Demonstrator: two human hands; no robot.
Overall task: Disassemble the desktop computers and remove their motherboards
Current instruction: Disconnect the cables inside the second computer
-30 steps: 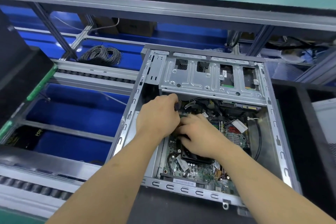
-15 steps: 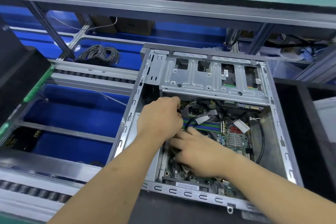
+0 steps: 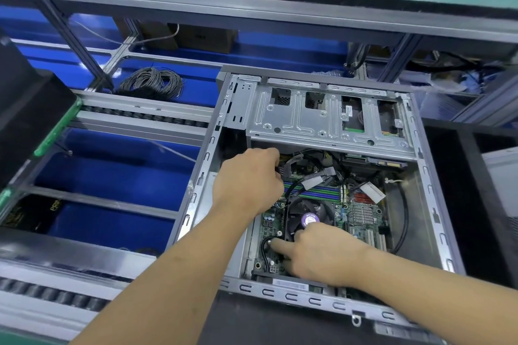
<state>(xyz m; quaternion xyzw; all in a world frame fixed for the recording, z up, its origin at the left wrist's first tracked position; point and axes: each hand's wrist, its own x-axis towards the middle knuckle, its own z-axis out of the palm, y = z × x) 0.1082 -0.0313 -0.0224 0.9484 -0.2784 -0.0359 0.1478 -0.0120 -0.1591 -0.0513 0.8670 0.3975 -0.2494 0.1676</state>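
Observation:
An open grey desktop case [image 3: 429, 204] lies flat in front of me, with a green motherboard [image 3: 364, 221] inside. A black CPU fan [image 3: 305, 213] with a purple sticker sits on the board. My left hand [image 3: 249, 176] reaches in at the case's far left, its fingers curled round a black cable [image 3: 291, 165] under the metal drive cage [image 3: 308, 120]. At the near-left part of the board my right hand [image 3: 322, 252] has its index finger stretched out, touching a looped black cable [image 3: 265, 246]. Its thumb rests against the fan's edge.
Grey ribbon and power cables [image 3: 322, 173] cross the board's far side. Left of the case run roller rails [image 3: 140, 117] over blue bins [image 3: 112, 171]. A coil of grey wire [image 3: 154, 81] lies at the back left. A black box [image 3: 28, 109] stands at the far left.
My right hand has slid from the board's middle to its near-left corner, uncovering the fan. My left hand has stayed on the cable at the far left.

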